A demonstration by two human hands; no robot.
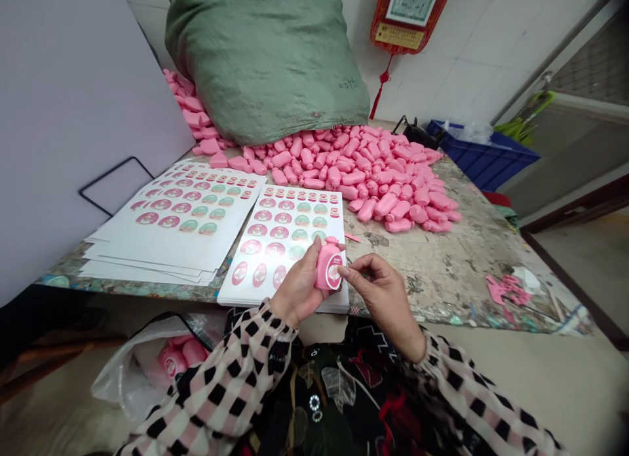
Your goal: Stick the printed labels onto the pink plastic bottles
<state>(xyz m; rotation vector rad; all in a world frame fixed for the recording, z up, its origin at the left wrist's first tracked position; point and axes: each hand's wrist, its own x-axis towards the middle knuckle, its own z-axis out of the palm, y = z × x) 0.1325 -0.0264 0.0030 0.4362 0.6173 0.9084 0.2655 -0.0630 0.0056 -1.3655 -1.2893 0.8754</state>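
My left hand (299,282) is closed around a small pink plastic bottle (325,263), held upright above the front of the table. On the bottle's front is a pink oval sticker (336,263) with a white rim. The thumb of my right hand (386,299) touches the sticker's right side, its other fingers curled in. Beneath my left hand lies a stack of sticker sheets (307,213) with rows of pink and green labels, partly hidden by the hand and bottle.
Another spread of sticker sheets (181,200) lies on the left. A large heap of pink bottles (378,174) covers the table's back, below a green sack (275,63). Pink scraps (508,289) lie at the right. A plastic bag (132,371) with bottles sits below; a blue crate (484,158) stands beyond.
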